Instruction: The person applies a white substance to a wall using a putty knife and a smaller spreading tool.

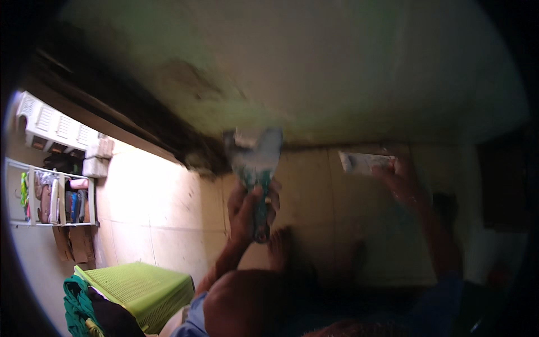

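Note:
In front of me, my left hand point(240, 210) is closed around the green handle of a putty knife point(259, 171). The knife points away from me, and a pale lump of paste point(247, 136) sits on its wide blade. Off to the right, my right hand point(400, 178) grips one end of a flat, whitish, smeared rectangular blade point(362, 163). The two tools are apart. Beyond them rises a greenish-grey plastered wall point(337, 84) with brown stains near its foot. Motion and dim light blur the fingers of the right hand.
A dark door frame point(168, 135) runs along the wall's left side. Lower left stands a lime-green plastic basket point(140, 286) with green cloth point(78, 303) beside it. A white shelf point(62, 224) with folded items is at far left. Pale tiles point(168, 196) cover the floor.

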`<state>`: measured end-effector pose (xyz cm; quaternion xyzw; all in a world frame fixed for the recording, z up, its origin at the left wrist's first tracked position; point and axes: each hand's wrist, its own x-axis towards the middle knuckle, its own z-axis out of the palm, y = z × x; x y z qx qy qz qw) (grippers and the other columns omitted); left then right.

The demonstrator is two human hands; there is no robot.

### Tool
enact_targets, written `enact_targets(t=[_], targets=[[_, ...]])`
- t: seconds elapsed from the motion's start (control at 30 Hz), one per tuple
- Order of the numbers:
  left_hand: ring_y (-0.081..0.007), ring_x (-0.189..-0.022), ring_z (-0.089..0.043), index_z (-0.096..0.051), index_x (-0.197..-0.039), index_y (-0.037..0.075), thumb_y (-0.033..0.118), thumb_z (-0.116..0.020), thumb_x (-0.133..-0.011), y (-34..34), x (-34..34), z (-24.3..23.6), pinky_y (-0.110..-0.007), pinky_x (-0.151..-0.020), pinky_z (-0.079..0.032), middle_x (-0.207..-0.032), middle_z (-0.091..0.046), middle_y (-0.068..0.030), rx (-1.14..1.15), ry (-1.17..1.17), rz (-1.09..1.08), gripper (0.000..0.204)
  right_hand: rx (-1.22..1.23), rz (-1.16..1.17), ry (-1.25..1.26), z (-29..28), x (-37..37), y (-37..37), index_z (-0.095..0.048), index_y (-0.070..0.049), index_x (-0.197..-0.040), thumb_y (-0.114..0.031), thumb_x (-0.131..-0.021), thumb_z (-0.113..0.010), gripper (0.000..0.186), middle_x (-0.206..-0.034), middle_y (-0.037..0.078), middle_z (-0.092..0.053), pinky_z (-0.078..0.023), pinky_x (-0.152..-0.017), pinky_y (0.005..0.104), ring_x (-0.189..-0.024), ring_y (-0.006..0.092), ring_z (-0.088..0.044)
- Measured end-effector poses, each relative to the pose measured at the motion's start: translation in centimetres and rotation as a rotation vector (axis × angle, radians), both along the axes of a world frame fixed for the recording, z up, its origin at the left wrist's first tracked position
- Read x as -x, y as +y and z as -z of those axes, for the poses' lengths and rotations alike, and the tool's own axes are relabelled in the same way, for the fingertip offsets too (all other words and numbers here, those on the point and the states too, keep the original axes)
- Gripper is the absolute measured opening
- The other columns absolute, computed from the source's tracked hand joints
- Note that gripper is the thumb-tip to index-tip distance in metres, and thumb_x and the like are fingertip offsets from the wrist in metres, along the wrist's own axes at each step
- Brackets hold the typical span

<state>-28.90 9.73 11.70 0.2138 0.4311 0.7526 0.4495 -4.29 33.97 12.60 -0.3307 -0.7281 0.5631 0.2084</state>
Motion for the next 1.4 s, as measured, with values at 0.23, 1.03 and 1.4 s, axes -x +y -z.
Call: enact_targets(t=[0.23,1.03,1.4], targets=[[-0.0134,-0.059,-0.058,-0.044,-0.117,-0.001,0.018,-0.045,-0.101,-1.6,0.3,-1.4,-0.021,-0.04,-0.045,-0.099,-0.061,-0.0154,0.015,0.11,-0.287,0.025,0.653,0.103,0.623,-2.4,5.9,-3.4,-0.053,-0.014,-0.117,-0.008,-0.089,-0.063,0.031,-0.107,0.001,-0.061,-0.05,-0.064,0.0348,-0.095,0.0171,-0.06],[-0.0233,-0.111,-0.056,-0.056,-0.129,0.003,0.036,-0.055,-0.096,-6.4,-8.3,20.1,-0.038,-0.1,-0.042,-0.117,-0.063,-0.0122,0.718,0.512,0.461,0.047,-2.147,-0.345,-0.179,-17.2,16.7,-3.0,-0.068,-0.014,-0.12,-0.026,-0.089,-0.054,0.036,-0.124,0.001,-0.062,-0.049,-0.082,0.0353,-0.115,0.0195,-0.057],[-0.0146,-0.088,-0.056,-0.06,-0.113,0.001,0.027,-0.056,-0.095,-5.9,-7.9,22.2,-0.032,-0.081,-0.046,-0.095,-0.064,-0.005,0.328,0.05,0.378,0.031,-2.459,-0.469,-0.09,-19.2,21.7,-3.1,-0.069,-0.017,-0.12,-0.025,-0.087,-0.057,0.036,-0.125,-0.005,-0.063,-0.047,-0.084,0.0347,-0.117,0.0165,-0.057]])
